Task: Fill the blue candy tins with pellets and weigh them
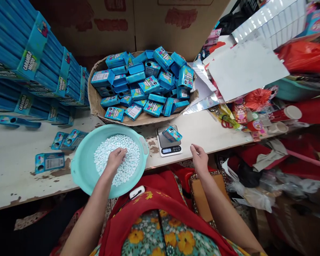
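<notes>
In the basin (80, 167), tablets (129, 167) lie beneath the left grip (116, 156).

The left hand (116, 156) digs into white candies (117, 161) in a teal bowl (81, 170). The right hand (200, 158) rests empty beside a scale (169, 145) bearing one blue box (172, 134).

table: white, chipped (18, 167) | teal basin (81, 172) | scale (167, 150) | cardboard tray (94, 103) | flat blue packs (50, 162)

Chipped white table (16, 170) before tall cardboard boxes (154, 28), red bags (304, 57) and clutter at right.
</notes>
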`<state>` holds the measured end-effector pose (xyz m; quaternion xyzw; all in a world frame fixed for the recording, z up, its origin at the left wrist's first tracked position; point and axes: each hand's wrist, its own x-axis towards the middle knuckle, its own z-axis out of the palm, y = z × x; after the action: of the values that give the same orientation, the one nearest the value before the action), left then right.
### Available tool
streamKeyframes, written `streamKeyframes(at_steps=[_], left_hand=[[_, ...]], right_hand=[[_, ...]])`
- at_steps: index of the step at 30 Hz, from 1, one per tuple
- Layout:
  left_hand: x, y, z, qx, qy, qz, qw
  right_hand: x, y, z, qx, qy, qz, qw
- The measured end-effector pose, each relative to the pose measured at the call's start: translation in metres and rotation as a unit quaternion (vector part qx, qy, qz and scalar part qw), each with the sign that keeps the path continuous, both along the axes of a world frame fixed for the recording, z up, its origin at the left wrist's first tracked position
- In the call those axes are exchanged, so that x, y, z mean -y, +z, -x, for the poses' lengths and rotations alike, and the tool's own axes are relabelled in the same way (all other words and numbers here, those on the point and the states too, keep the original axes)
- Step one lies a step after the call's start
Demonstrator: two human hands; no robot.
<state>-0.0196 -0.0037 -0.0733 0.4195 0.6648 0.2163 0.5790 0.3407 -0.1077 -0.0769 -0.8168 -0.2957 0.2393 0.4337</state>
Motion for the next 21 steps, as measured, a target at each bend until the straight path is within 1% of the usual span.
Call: streamKeyframes(at_steps=[5, 8, 10, 13, 16, 19, 21], left_hand=[[0.011, -0.002, 0.002, 0.014, 0.009, 0.015, 1.0], [0.013, -0.002, 0.007, 0.007, 0.011, 0.023, 1.0], [0.013, -0.002, 0.009, 0.004, 0.013, 0.021, 1.0], [0.012, -0.002, 0.009, 0.004, 0.018, 0.017, 1.0], [0.012, -0.004, 0.006, 0.01, 0.022, 0.017, 1.0], [0.014, -0.005, 0.003, 0.021, 0.026, 0.028, 0.999], [0.015, -0.004, 0.001, 0.052, 0.044, 0.046, 0.997]], right_hand=[[0.005, -0.008, 0.004, 0.005, -0.001, 0.008, 1.0], [0.003, -0.009, 0.008, -0.001, 0.008, 0.005, 1.0], [-0.003, -0.007, 0.011, -0.005, 0.022, -0.011, 1.0], [-0.016, -0.005, 0.018, -0.013, 0.062, -0.046, 0.997], [-0.035, -0.009, 0.027, -0.013, 0.088, -0.065, 0.994], [-0.055, -0.015, 0.036, -0.028, 0.091, -0.076, 0.993], [-0.066, -0.011, 0.043, -0.042, 0.086, -0.085, 0.992]])
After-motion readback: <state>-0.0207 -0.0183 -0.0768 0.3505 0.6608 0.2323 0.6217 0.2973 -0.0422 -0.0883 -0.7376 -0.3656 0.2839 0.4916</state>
